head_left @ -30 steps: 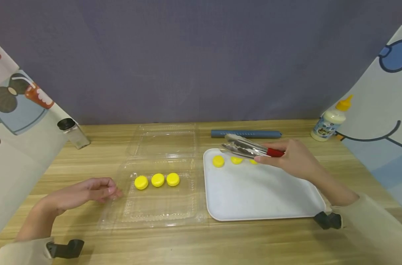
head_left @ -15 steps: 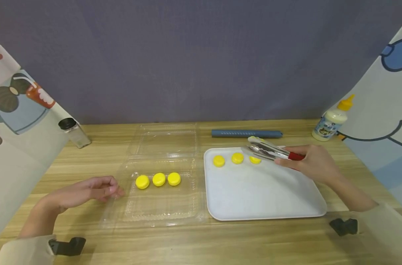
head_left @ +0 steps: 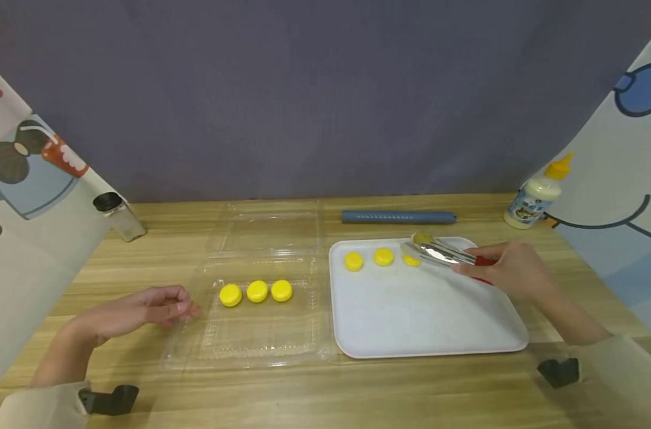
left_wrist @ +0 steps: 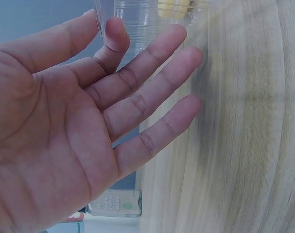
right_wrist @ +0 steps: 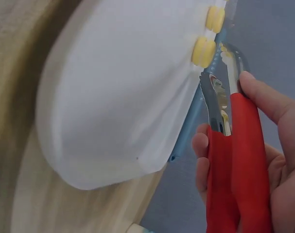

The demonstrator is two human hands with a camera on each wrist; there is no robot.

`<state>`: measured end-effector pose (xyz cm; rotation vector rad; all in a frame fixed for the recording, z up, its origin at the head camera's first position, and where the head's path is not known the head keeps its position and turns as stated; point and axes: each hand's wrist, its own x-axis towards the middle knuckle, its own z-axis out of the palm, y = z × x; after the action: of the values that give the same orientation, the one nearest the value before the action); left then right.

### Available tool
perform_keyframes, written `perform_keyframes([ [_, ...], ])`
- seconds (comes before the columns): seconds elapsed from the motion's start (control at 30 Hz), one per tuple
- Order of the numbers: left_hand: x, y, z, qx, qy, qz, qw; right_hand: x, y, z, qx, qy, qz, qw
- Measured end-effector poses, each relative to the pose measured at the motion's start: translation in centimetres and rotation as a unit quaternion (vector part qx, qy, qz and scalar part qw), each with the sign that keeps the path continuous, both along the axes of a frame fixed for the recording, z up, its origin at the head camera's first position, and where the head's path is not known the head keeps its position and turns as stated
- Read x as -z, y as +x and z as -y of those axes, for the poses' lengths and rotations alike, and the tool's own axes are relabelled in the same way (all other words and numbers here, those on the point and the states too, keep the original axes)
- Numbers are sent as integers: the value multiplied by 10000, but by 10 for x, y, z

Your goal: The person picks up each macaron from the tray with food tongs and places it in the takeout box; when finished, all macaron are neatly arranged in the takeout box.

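My right hand (head_left: 510, 271) grips metal tongs (right_wrist: 239, 160) by their red handles. The jaws of the tongs stand apart, close by the third yellow macaron (head_left: 411, 261) on the white tray (head_left: 422, 322), partly covering it in the head view. Two more macarons (head_left: 368, 260) lie to its left along the tray's far edge. Relaxed, with fingers loosely extended, my left hand (head_left: 138, 313) rests at the left side of a clear plastic clamshell box (head_left: 261, 351). Inside the opened box sit three yellow macarons (head_left: 257, 291) in a row.
Behind the tray lies a blue-grey, tube-shaped box (head_left: 398, 217). A white bottle with a yellow nozzle (head_left: 535, 199) stands at the back right. At the back left is a small jar with a black lid (head_left: 120, 215). A dark cloth (head_left: 325, 101) hangs behind the table.
My right hand has carried the tongs to the right, from over the middle macaron, then lowered them toward the third one on the tray. The left hand stays in place.
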<state>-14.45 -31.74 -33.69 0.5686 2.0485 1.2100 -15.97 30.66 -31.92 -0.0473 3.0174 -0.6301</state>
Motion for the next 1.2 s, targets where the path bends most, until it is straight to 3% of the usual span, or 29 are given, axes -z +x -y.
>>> perform_keyframes([
  [0.27,0,0,0,11,59,38,10000,8,3,2,52,17,54,10000],
  [0.77,2,0,1,20,75,-149,9999,22,7,5,-54,136,-387,9991],
  [1.0,3,0,1,26,86,-157,9998,17,8,2,-48,-165,-447,9989],
  [1.2,2,-1,1,19,66,-28,10000,3,10,4,-60,-341,-524,9980],
])
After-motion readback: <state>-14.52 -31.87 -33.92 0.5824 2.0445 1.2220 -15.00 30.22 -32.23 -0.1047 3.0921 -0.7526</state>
